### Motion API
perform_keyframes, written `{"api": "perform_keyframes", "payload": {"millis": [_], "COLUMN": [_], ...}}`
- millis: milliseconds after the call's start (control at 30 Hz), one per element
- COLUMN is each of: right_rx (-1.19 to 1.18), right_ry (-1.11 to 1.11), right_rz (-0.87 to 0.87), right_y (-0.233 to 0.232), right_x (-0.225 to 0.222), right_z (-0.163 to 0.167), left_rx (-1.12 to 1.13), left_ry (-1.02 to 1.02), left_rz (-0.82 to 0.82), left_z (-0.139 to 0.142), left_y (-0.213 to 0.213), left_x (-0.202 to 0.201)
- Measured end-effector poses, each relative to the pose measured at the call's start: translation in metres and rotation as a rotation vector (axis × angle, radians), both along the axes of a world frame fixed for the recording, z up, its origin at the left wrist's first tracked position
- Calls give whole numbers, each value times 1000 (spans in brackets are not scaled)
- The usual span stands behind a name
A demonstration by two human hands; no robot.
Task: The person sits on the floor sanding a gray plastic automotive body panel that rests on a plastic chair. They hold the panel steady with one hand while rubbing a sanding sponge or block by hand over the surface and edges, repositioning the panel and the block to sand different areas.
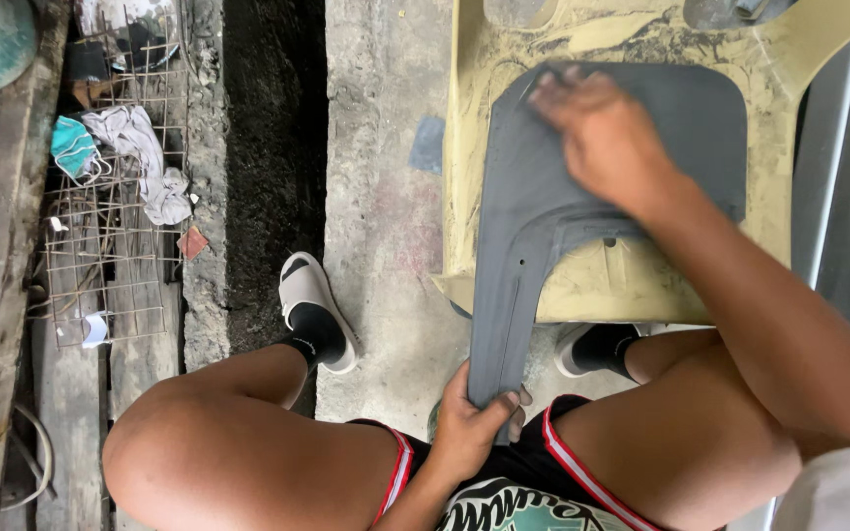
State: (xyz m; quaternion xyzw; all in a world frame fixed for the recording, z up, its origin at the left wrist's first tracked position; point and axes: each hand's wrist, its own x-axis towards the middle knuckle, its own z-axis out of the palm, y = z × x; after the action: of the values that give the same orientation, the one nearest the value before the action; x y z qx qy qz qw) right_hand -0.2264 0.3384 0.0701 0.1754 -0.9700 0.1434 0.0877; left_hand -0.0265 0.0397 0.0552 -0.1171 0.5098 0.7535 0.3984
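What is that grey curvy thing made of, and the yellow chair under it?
The grey panel looks like moulded plastic with a dull, matte coat: thin, with a raised rim. The yellow chair seems plastic too, smooth but dusty and scuffed.

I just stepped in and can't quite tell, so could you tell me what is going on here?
A seated person is working on a grey moulded panel laid over a dusty yellow plastic chair. The left hand grips the panel's narrow lower end near the knees, while the right hand, blurred with motion, presses on its upper surface; whether it holds anything is unclear. A wire mesh with rags lies on the left.
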Motion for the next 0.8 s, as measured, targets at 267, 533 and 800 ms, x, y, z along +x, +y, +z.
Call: {"api": "perform_keyframes", "payload": {"millis": [267,533,800], "right_rx": [-33,155,123], "right_ry": [-431,-305,-205], "right_rz": [585,236,-421], "right_y": [-102,-18,28], "right_x": [110,76,70], "right_z": [28,-8,5], "left_rx": [59,87,122], "left_ry": [0,4,-10], "left_rz": [17,36,41], "left_z": [-19,-14,-8], "left_y": [-1,-3,-3], "left_x": [8,7,1]}}
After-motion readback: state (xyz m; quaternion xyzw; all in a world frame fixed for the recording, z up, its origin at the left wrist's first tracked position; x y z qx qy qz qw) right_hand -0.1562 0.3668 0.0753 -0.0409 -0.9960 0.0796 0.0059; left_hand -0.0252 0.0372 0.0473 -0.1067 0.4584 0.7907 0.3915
